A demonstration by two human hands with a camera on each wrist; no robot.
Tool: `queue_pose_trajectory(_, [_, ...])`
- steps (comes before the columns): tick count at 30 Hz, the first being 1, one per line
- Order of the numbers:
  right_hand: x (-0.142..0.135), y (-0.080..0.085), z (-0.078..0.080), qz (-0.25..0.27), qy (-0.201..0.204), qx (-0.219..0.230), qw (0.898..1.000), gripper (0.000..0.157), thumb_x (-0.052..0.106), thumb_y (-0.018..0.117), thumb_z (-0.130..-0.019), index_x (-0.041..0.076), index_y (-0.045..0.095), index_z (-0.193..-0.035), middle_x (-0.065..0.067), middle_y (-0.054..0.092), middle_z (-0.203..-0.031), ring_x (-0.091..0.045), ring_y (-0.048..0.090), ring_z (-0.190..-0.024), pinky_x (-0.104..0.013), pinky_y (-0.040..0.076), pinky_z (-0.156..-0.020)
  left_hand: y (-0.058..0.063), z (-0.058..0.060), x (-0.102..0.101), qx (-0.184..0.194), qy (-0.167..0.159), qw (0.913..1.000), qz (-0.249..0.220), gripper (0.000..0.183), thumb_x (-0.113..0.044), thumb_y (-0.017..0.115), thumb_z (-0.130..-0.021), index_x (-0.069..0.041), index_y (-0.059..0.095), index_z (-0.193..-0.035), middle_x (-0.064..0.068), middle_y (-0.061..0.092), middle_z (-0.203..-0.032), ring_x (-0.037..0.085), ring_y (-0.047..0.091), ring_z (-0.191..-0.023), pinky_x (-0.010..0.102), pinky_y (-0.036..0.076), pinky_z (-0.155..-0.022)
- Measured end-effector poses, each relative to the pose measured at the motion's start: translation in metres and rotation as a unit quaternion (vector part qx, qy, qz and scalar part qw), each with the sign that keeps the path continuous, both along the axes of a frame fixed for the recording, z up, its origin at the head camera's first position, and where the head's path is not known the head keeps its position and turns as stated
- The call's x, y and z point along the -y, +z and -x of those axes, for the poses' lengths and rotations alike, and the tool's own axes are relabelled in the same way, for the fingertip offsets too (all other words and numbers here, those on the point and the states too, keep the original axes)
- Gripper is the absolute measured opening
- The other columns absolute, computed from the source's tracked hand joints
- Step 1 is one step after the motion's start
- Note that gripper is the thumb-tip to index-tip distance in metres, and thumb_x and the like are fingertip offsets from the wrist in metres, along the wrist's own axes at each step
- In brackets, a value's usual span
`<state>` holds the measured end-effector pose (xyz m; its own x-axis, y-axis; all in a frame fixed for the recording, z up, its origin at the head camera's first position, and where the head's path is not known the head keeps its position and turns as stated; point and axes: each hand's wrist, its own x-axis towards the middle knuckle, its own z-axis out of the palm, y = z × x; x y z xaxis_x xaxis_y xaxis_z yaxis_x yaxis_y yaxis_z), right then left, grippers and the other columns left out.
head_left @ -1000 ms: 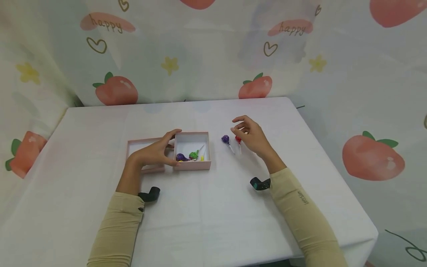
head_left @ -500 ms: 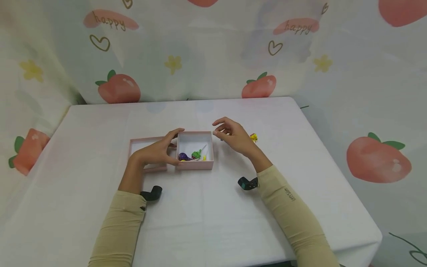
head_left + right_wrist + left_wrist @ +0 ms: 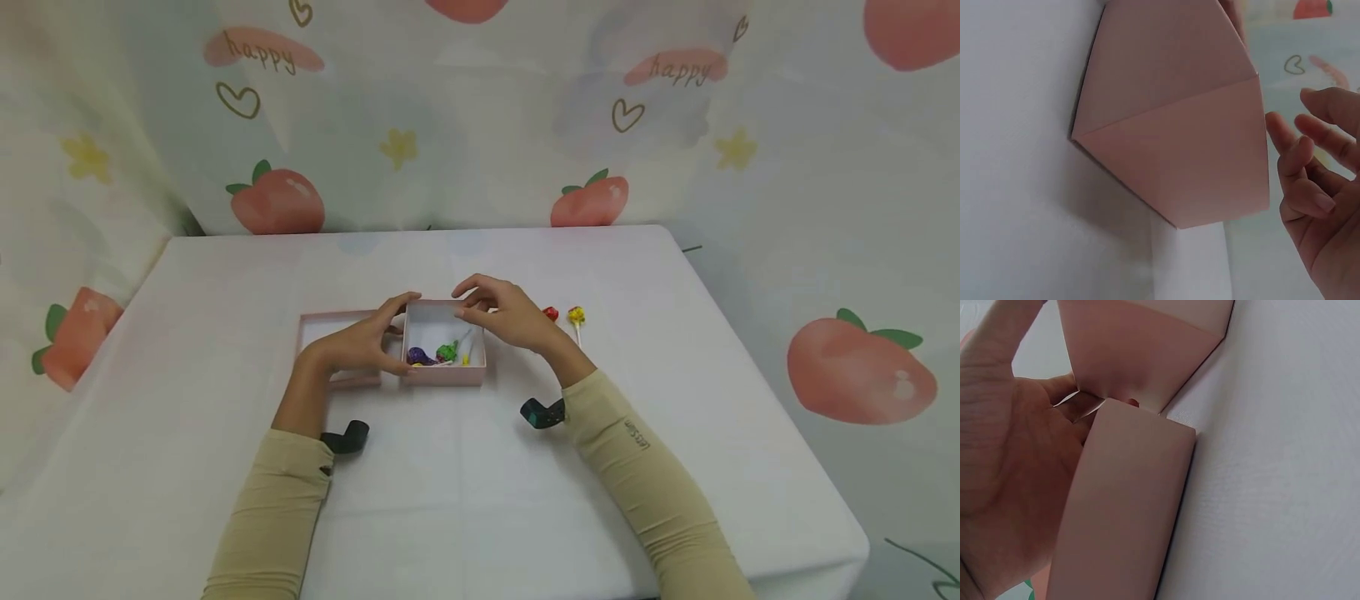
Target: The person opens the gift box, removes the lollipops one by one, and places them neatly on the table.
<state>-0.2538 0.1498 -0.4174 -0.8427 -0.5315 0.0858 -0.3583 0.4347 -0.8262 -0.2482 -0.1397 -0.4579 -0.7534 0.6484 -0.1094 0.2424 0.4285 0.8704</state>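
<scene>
At a white-cloth-covered table (image 3: 420, 500) in the head view, the left hand (image 3: 348, 346), spread wide, grips a square pink cardboard box (image 3: 446, 377) containing purple-wrapped (image 3: 418, 356) and green-wrapped lollipops (image 3: 447, 352); the right hand (image 3: 502, 312) is at its right side. Left wrist view: a shallow pink cardboard tray (image 3: 1125, 506) lies beside the box. Right wrist view: the right fingers bend loosely, thumb apart.

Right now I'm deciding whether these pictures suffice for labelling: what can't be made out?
Red candy, any stick below: head view, hidden by the right wrist.
Shallow pink tray, right part: head view, partly covered by the left grip.
Deeper box, contents: both wrist views, its walls hide them.
Yellow piece in that box: head view, too small to identify.
Right grip, partly: right wrist view, cut off by the right edge.
</scene>
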Motion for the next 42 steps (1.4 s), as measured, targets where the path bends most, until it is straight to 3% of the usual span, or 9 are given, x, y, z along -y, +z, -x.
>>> queue_pose_trajectory(11, [0.029, 0.016, 0.000, -0.076, 0.078, 0.028, 0.994, 0.029, 0.017, 0.069, -0.102, 0.005, 0.067, -0.128, -0.003, 0.071, -0.109, -0.024, 0.066, -0.098, -0.039, 0.053, -0.088, -0.001, -0.001, 0.002, -0.015, -0.007, 0.9999, -0.001, 0.119, -0.027, 0.092, -0.079, -0.020, 0.012, -0.166, 0.004, 0.015, -0.167, 0.039, 0.039, -0.143, 0.056, 0.037, -0.110])
queue_pose_trajectory(20, [0.043, 0.003, 0.005, -0.046, 0.120, 0.089, 0.988, 0.023, 0.011, 0.068, -0.102, 0.002, 0.069, -0.123, -0.007, 0.072, -0.110, -0.030, 0.068, -0.104, -0.036, 0.054, -0.090, -0.001, -0.003, 0.001, -0.007, -0.004, 1.0000, 0.000, 0.118, -0.030, 0.092, -0.079, -0.025, 0.011, -0.166, 0.004, 0.015, -0.168, 0.039, 0.034, -0.145, 0.055, 0.034, -0.113])
queue_pose_trajectory(27, [0.053, 0.001, 0.008, -0.055, 0.131, 0.111, 0.984, 0.016, 0.011, 0.068, -0.101, 0.006, 0.070, -0.116, -0.007, 0.072, -0.107, -0.026, 0.067, -0.103, -0.036, 0.054, -0.087, -0.001, -0.003, 0.001, -0.004, -0.003, 1.0000, -0.004, 0.119, -0.030, 0.092, -0.080, -0.025, 0.011, -0.166, 0.002, 0.014, -0.168, 0.037, 0.038, -0.143, 0.056, 0.036, -0.112])
queue_pose_trajectory(32, [0.056, -0.001, 0.008, -0.090, 0.128, 0.123, 0.980, 0.014, 0.011, 0.069, -0.101, 0.007, 0.069, -0.114, -0.008, 0.072, -0.107, -0.024, 0.067, -0.102, -0.036, 0.055, -0.085, -0.001, -0.003, 0.000, -0.003, -0.005, 1.0000, -0.007, 0.119, -0.030, 0.093, -0.079, -0.024, 0.011, -0.166, 0.002, 0.015, -0.167, 0.035, 0.038, -0.143, 0.056, 0.036, -0.111])
queue_pose_trajectory(42, [0.062, -0.001, 0.009, -0.149, 0.113, 0.127, 0.974, 0.024, 0.004, 0.077, -0.093, 0.006, 0.070, -0.115, -0.005, 0.072, -0.104, -0.019, 0.068, -0.099, -0.032, 0.055, -0.084, -0.001, -0.002, 0.002, -0.002, 0.003, 1.0000, 0.006, 0.120, -0.031, 0.093, -0.078, -0.024, 0.011, -0.166, 0.001, 0.014, -0.168, 0.035, 0.034, -0.145, 0.057, 0.034, -0.112])
